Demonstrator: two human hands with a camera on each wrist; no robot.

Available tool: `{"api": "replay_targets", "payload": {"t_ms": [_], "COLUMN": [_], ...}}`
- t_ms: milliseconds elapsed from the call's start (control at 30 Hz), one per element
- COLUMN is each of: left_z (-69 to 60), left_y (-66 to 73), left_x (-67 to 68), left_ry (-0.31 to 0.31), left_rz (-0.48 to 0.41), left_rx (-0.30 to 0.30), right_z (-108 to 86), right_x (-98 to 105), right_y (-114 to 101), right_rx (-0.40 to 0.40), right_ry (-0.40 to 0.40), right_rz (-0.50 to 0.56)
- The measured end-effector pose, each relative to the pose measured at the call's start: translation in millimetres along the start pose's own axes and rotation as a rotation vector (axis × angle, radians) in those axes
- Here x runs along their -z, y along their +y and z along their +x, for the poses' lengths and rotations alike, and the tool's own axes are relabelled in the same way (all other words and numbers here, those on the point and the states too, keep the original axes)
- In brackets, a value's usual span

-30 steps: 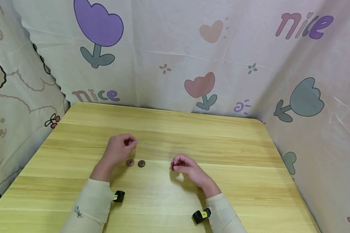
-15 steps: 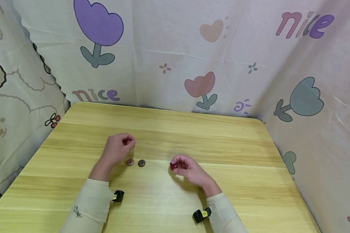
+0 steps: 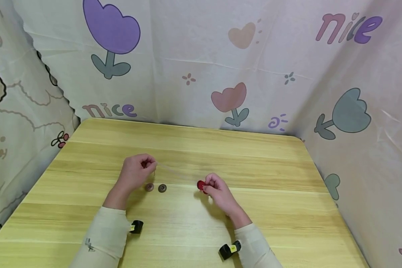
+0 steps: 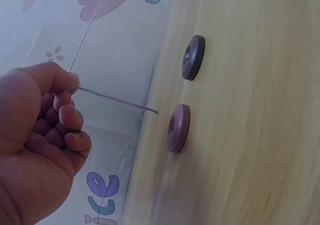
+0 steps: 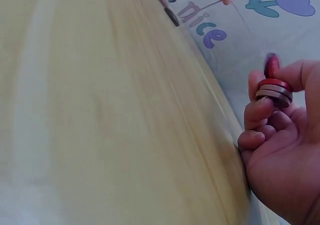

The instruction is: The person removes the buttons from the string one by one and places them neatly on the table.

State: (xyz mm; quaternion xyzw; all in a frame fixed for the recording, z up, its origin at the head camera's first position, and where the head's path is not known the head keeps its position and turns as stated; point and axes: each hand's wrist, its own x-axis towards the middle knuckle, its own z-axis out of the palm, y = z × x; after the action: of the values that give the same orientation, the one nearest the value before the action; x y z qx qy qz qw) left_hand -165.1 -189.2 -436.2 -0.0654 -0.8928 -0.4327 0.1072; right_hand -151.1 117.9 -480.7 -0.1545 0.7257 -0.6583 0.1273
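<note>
My left hand (image 3: 137, 170) pinches a thin pale string (image 4: 115, 100) between thumb and forefinger, a short end sticking out past the fingertips. From there the string runs faintly across toward my right hand (image 3: 222, 194). That hand holds a red button (image 3: 201, 184) between thumb and fingers. In the right wrist view, a blurred red button (image 5: 272, 66) stands tilted above a small stack of red, tan and dark buttons (image 5: 275, 91) in the same fingers. Whether the string passes through them I cannot tell. Below my left hand, a reddish-brown button (image 4: 179, 128) and a dark button (image 4: 193, 57) lie on the table.
The wood-grain table (image 3: 187, 230) extends around both hands. A patterned cloth (image 3: 174, 41) hangs behind it and at both sides. Black wrist cameras sit at the left cuff (image 3: 137, 226) and the right cuff (image 3: 228, 250).
My right hand has turned and risen slightly, and the red button now shows its bright face beyond the fingers. My left hand stays nearly still with the string; the table buttons have not moved.
</note>
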Motion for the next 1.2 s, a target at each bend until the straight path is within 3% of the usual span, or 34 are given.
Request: {"api": "replay_targets", "payload": {"t_ms": [133, 367, 533, 833, 1200], "left_z": [-0.4, -1.0, -1.5, -1.6, -1.6], "left_y": [0.8, 2.7, 2.0, 1.4, -0.3], "left_x": [0.3, 1.8, 1.1, -3.4, -9.8], "left_ry": [-0.002, 0.006, 0.015, 0.040, -0.023], "left_rz": [-0.007, -0.016, -0.029, -0.035, -0.038], "left_rx": [0.013, 0.025, 0.019, -0.003, 0.071], "right_z": [-0.4, -5.3, -0.6, 0.1, 0.4], "right_x": [-1.5, -2.2, 1.1, 2.1, 8.8], "right_y": [0.9, -22.1, -5.2, -8.4, -1.1], "right_rx": [-0.006, -0.016, -0.024, 0.003, -0.015], "right_ry": [0.016, -0.059, -0.084, -0.146, -0.159], "right_rz": [-0.020, -0.118, -0.234, -0.387, -0.177]}}
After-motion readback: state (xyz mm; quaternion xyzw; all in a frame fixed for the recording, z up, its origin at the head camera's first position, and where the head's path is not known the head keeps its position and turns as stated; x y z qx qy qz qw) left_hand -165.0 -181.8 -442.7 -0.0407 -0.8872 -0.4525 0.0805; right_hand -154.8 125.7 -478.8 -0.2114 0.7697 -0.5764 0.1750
